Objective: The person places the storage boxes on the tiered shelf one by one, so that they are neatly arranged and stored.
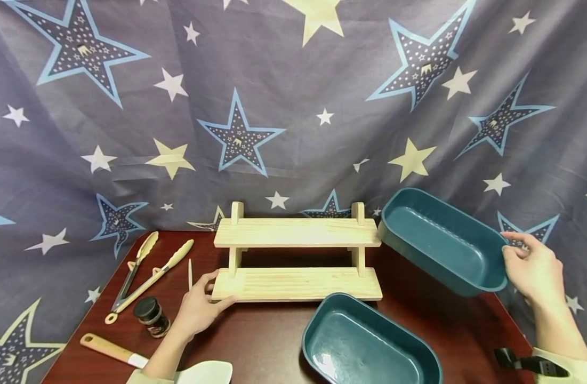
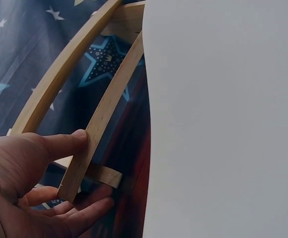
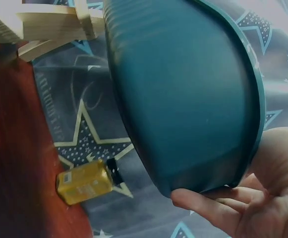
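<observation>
A two-tier wooden rack (image 1: pixel 298 256) stands mid-table. My left hand (image 1: pixel 215 290) grips the left end of its lower shelf (image 2: pixel 101 124), thumb on top and fingers underneath. My right hand (image 1: pixel 513 257) holds a teal oval tub (image 1: pixel 442 242) by its right end, lifted off the table and tilted, its left end close to the rack's upper shelf. In the right wrist view the fingers (image 3: pixel 213 208) curl under the tub's underside (image 3: pixel 183 99). A second teal tub (image 1: pixel 370 346) sits on the table in front of the rack.
Tongs (image 1: pixel 144 272), a thin white stick (image 1: pixel 190 273), a small dark jar (image 1: pixel 151 316) and a wooden-handled white spatula (image 1: pixel 111 349) lie at the left. A small yellow bottle (image 3: pixel 86 181) lies on the star cloth (image 1: pixel 293 106) behind the right side.
</observation>
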Demonstrator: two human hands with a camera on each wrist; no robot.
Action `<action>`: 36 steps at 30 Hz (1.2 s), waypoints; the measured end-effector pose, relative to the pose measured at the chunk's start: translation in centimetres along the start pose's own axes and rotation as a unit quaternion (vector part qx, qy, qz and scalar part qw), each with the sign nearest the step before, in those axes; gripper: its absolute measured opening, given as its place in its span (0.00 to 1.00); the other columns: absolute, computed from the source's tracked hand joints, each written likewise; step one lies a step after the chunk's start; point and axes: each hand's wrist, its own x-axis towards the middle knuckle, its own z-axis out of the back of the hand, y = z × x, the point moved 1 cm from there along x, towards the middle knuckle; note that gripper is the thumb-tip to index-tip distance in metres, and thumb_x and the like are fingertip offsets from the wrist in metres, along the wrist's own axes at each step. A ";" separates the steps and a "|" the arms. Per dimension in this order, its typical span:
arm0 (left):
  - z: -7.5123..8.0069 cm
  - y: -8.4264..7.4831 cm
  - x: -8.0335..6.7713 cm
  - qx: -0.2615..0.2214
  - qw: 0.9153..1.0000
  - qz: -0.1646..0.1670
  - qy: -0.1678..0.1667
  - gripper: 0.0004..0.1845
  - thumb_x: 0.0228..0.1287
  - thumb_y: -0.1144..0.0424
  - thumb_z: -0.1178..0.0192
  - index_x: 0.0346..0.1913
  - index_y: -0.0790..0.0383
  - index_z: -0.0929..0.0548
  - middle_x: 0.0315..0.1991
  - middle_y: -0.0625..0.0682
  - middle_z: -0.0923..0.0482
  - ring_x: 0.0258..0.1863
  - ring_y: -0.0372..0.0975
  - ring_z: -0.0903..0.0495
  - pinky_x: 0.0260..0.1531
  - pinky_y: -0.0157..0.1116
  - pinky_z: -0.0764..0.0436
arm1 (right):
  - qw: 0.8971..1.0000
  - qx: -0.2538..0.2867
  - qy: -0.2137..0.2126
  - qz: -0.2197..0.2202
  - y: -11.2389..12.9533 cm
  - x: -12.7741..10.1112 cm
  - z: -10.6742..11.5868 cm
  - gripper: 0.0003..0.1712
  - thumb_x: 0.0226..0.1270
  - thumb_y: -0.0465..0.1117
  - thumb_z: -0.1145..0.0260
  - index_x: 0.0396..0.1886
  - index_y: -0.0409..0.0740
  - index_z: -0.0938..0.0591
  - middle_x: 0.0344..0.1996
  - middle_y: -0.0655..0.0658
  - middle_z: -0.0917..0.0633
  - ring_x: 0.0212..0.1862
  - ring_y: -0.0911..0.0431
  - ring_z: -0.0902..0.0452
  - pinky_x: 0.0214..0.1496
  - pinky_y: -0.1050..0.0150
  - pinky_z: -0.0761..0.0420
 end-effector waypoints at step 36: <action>0.0 0.3 0.1 -0.003 1.000 -0.003 -0.008 0.48 0.59 0.54 0.19 0.77 0.67 0.31 0.56 0.70 0.17 0.47 0.51 0.08 0.38 0.36 0.17 | 0.992 0.066 0.047 0.096 9.0 2.3 -2.5 0.23 0.83 0.45 0.45 0.68 0.41 0.18 0.50 0.27 0.10 0.23 0.76 0.22 0.25 0.70 0.24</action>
